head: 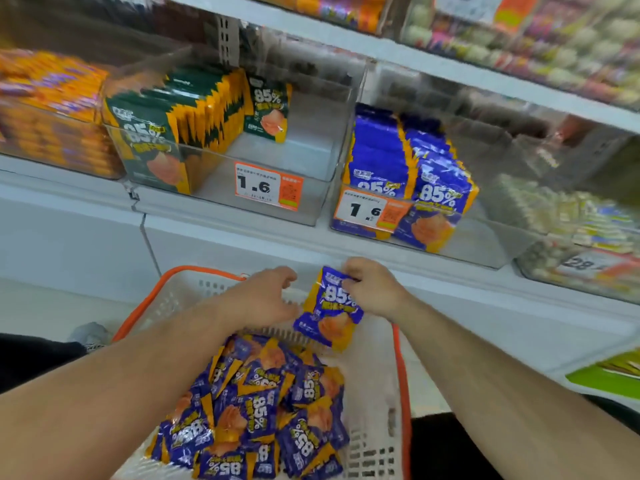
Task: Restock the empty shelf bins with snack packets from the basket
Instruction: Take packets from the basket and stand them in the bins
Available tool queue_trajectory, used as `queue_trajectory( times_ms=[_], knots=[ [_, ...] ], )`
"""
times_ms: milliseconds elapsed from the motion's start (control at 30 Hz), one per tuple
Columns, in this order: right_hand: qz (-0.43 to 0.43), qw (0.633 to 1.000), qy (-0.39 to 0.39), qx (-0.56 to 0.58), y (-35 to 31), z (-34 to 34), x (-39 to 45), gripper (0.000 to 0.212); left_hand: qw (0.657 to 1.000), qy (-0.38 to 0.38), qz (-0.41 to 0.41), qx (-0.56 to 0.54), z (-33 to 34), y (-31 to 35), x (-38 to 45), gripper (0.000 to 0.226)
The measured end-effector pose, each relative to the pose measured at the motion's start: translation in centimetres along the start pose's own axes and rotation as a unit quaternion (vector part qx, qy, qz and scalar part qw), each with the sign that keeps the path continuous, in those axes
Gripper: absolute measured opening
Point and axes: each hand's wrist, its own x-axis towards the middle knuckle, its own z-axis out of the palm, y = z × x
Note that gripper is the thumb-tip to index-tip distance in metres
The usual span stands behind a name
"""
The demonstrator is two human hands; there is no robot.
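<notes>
Head view: right hand [372, 289] pinching a blue snack packet [329, 308] by its top edge, holding it above the far rim of the basket [375, 393]. Left hand [266, 297] hovering just beside it, fingers [287, 274] loosely spread, gripping nothing. More blue packets [256, 414] lying heaped in the basket. Blue-packet bin [485, 244] sitting above, seemingly part-filled; green-packet bin [304, 188] standing beside it.

Left hand [266, 299] open, right hand [372, 289] pinching.
</notes>
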Motion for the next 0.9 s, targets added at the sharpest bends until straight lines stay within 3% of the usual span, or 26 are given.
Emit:
queue_trajectory(
  times_ms=[167,267,433,533,600,633,700,767,900],
  knots=[
    [-0.056,0.995,0.061,0.049,-2.1,-6.1,-2.4,0.015,0.979,0.036,0.062,-0.193,0.4,5.1,0.6,0.038],
    [-0.076,0.992,0.096,0.044,-3.1,-8.7,-3.9,0.014,0.972,0.106,0.097,-0.187,0.0,7.8,0.7,0.017],
    [-0.098,0.982,0.158,0.003,-3.0,-12.5,-6.0,0.023,0.948,0.17,0.146,-0.225,-0.9,10.7,1.3,0.019],
    [-0.113,0.964,0.239,-0.012,-3.2,-15.0,-6.9,0.022,0.925,0.264,0.189,-0.198,-1.6,11.8,2.3,0.029],
    [-0.132,0.933,0.334,-0.01,-3.4,-17.2,-7.3,0.026,0.898,0.393,0.183,-0.075,-2.5,12.3,3.1,0.057],
    [-0.135,0.92,0.367,-0.003,-3.5,-18.3,-7.3,0.026,0.892,0.421,0.163,-0.015,-2.8,12.4,3.4,0.073],
    [-0.126,0.902,0.412,-0.011,-3.3,-19.9,-7.1,0.025,0.912,0.395,0.099,0.045,-3.4,12.5,3.8,0.099],
    [-0.106,0.895,0.432,-0.026,-2.6,-20.9,-6.4,0.026,0.934,0.351,0.052,0.053,-3.4,12.3,4.3,0.11],
    [-0.075,0.909,0.404,-0.064,-1.3,-20.7,-4.1,0.025,0.931,0.355,0.074,0.052,-2.8,10.8,5.0,0.094]
  ],
)
